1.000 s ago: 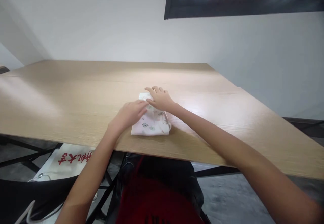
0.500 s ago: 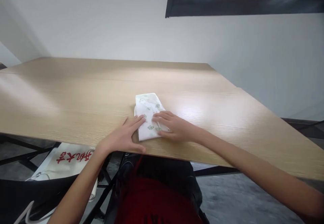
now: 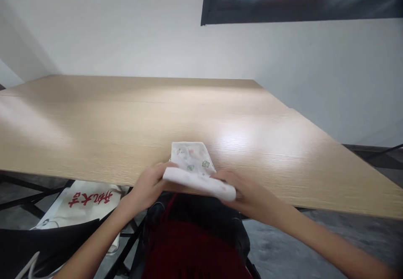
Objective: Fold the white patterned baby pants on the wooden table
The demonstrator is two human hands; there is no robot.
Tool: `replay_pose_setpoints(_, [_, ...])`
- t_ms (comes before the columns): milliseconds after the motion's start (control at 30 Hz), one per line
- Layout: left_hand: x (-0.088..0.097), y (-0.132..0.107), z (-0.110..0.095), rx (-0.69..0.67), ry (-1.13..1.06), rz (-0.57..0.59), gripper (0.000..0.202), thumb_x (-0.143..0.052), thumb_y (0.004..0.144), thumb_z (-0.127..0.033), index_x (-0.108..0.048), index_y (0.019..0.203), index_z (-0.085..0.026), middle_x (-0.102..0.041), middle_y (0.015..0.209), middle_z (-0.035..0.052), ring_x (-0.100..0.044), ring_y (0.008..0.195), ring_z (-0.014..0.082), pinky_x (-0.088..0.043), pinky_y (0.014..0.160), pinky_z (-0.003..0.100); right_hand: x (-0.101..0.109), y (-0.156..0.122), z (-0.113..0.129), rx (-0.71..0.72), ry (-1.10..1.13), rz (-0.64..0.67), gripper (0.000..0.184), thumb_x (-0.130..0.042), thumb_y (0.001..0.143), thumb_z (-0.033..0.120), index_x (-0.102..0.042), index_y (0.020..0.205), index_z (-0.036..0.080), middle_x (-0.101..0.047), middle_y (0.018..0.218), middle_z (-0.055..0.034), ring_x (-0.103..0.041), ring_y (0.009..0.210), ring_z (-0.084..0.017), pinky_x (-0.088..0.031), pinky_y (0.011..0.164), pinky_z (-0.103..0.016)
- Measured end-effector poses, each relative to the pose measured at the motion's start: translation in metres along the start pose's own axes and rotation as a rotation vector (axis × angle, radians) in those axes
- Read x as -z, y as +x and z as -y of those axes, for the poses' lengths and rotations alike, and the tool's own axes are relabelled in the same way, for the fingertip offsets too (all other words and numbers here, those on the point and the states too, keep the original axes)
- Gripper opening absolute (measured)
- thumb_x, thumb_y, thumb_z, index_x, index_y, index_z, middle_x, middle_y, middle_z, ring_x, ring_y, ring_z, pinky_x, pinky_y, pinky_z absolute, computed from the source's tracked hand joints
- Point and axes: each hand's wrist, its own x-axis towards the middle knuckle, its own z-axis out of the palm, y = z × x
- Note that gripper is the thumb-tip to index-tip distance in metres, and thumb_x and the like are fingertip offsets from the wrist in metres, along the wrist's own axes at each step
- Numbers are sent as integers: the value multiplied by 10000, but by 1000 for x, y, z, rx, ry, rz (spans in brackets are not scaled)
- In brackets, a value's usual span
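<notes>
A folded white cloth [image 3: 189, 157] printed with small green figures lies at the front edge of the wooden table. Its near part is raised and bent over in a blurred white fold. At the left end of that fold, my left hand [image 3: 151, 183] grips the cloth, fingers partly hidden behind it. My right hand [image 3: 241, 188] holds the other end, with fingertips resting on top and the thumb hidden underneath. The far part of the cloth stays on the tabletop, its corner slanting down to the right.
The light wooden table [image 3: 110, 123] reaches back to a grey wall [image 3: 132, 31] with a dark-framed window [image 3: 267, 10] at upper right. Below the table's front left edge are a cream bag [image 3: 90, 199] with red characters and a black chair [image 3: 40, 245].
Both hands have come nearer to me, drawing the cloth to the table edge. Earlier they lay on the flat cloth; now they grip its near part, which is lifted and folded.
</notes>
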Motion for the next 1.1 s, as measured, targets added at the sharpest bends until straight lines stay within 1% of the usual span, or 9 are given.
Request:
replay_pose_setpoints(100, [-2, 23, -1, 202, -22, -89, 401, -278, 923, -433, -581, 898, -171, -648, 862, 28, -590, 780, 191, -465, 677, 270, 8, 28, -5, -249, 119, -56, 219, -458, 879, 394, -543, 956, 207, -630, 851, -44, -608, 734, -214, -497, 582, -314])
replay_pose_setpoints(200, [-5, 43, 0, 348, 121, -147, 376, -264, 929, -397, -544, 865, -155, -631, 806, 63, -590, 746, 210, -452, 654, 292, 10, 61, -20, -400, 181, -137, 311, -427, 888, 477, -517, 955, 187, -623, 817, -55, -600, 726, -222, -479, 564, -308])
replay_pose_setpoints(367, [-12, 49, -7, 480, 282, -242, 365, -331, 912, -347, -453, 1144, -93, -620, 854, 142, -606, 765, 271, -444, 657, 351, 3, 87, -26, -357, -12, -158, 393, -410, 918, 339, -421, 1267, 159, -557, 1131, -127, -560, 962, -253, -474, 792, -374])
replay_pose_setpoints(500, [-24, 51, -17, 299, 600, -451, 425, -346, 907, -238, -369, 1323, -151, -448, 1288, 188, -484, 1115, 307, -394, 868, 438, -15, 90, -1, -188, -430, -337, 388, -331, 920, 192, -451, 1284, 134, -466, 1259, -162, -482, 1066, -312, -412, 870, -475])
replay_pose_setpoints(600, [-31, 57, -17, 39, 653, -345, 418, -267, 941, -230, -367, 1347, -219, -320, 1433, 84, -316, 1282, 264, -231, 1031, 497, -29, 93, 5, -51, -449, -317, 386, -297, 920, 170, -478, 1257, 119, -492, 1250, -150, -422, 1153, -291, -351, 967, -475])
replay_pose_setpoints(733, [-26, 48, -2, 60, 513, -96, 438, -199, 965, -321, -294, 1383, -232, -360, 1416, 39, -304, 1302, 217, -156, 1072, 522, -25, 81, -17, -145, -254, -223, 426, -267, 943, 279, -443, 1285, 96, -453, 1307, -155, -392, 1217, -270, -363, 991, -448])
replay_pose_setpoints(900, [1, 26, 17, 195, 328, -74, 439, -216, 947, -357, -363, 1336, -213, -434, 1362, 66, -383, 1251, 227, -239, 1058, 471, -6, 26, -25, -505, -37, -663, 313, -378, 893, 314, -571, 1068, 140, -630, 982, -122, -607, 858, -239, -497, 735, -367])
replay_pose_setpoints(1000, [12, 43, 16, 252, 215, -231, 419, -277, 925, -378, -478, 1226, -166, -555, 1210, 104, -512, 1102, 233, -368, 967, 390, -21, 3, 2, -403, 3, -843, 193, -418, 886, 274, -590, 874, 187, -613, 729, -33, -582, 637, -175, -475, 561, -286])
replay_pose_setpoints(1100, [11, 70, 11, 248, 108, -300, 370, -346, 897, -337, -512, 1172, -154, -563, 1193, 91, -522, 1078, 212, -396, 923, 323, -48, 4, 28, -143, 6, -706, 160, -424, 877, 187, -584, 884, 196, -619, 805, -27, -591, 743, -165, -491, 660, -276])
